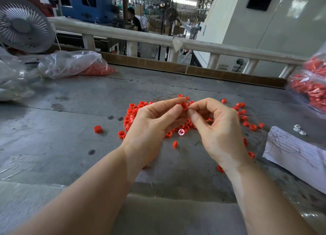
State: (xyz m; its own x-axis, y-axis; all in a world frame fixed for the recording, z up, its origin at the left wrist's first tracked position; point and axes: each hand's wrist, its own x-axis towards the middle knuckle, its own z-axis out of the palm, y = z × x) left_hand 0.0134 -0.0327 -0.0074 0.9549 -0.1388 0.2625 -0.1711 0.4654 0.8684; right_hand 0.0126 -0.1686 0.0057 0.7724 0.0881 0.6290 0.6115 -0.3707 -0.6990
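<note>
Now both hands' fingers pinch 1 red cap (184,105) above the cap pile (131,115).

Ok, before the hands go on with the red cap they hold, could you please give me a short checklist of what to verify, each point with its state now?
1. Red cap pinched between thumb and forefinger of the left hand: ok.
2. Right hand pinches at the rim of the cap: ok.
3. A wire really sits in that pinch: cannot tell, too thin to see.
4. Both hands are lifted over the table, not resting on it: ok.
5. Loose caps lie in a pile under the hands: ok.
6. Spare wires lie ready on the paper at the right: ok.
</note>
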